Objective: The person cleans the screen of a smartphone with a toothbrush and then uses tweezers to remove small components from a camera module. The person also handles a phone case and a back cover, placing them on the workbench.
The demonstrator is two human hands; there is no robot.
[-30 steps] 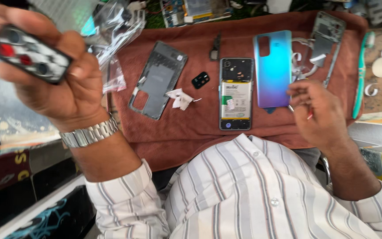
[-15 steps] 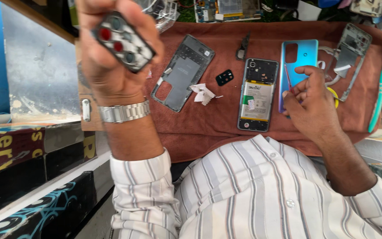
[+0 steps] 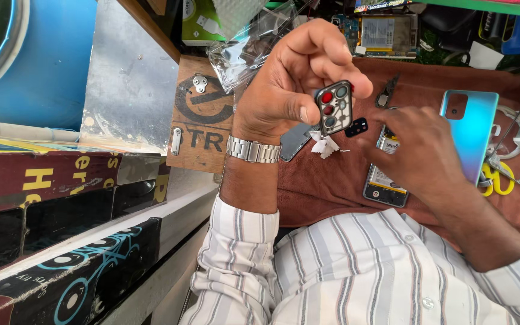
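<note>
Camera frame (image 3: 333, 107) pinched between left hand (image 3: 290, 84) fingers (image 3: 290, 108), above brown cloth (image 3: 332, 186)

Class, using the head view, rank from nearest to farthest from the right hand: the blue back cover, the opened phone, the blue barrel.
1. Opened phone: partly under the right hand.
2. Blue back cover: just beside it, on the cloth.
3. Blue barrel: far across, beyond the left hand.

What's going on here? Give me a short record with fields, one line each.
Left hand: pinches a camera lens frame with red and teal rings
Right hand: rests over an opened phone
Work surface: brown cloth
Nearby: blue back cover, small black part, white scrap
Wrist: metal watch
</note>
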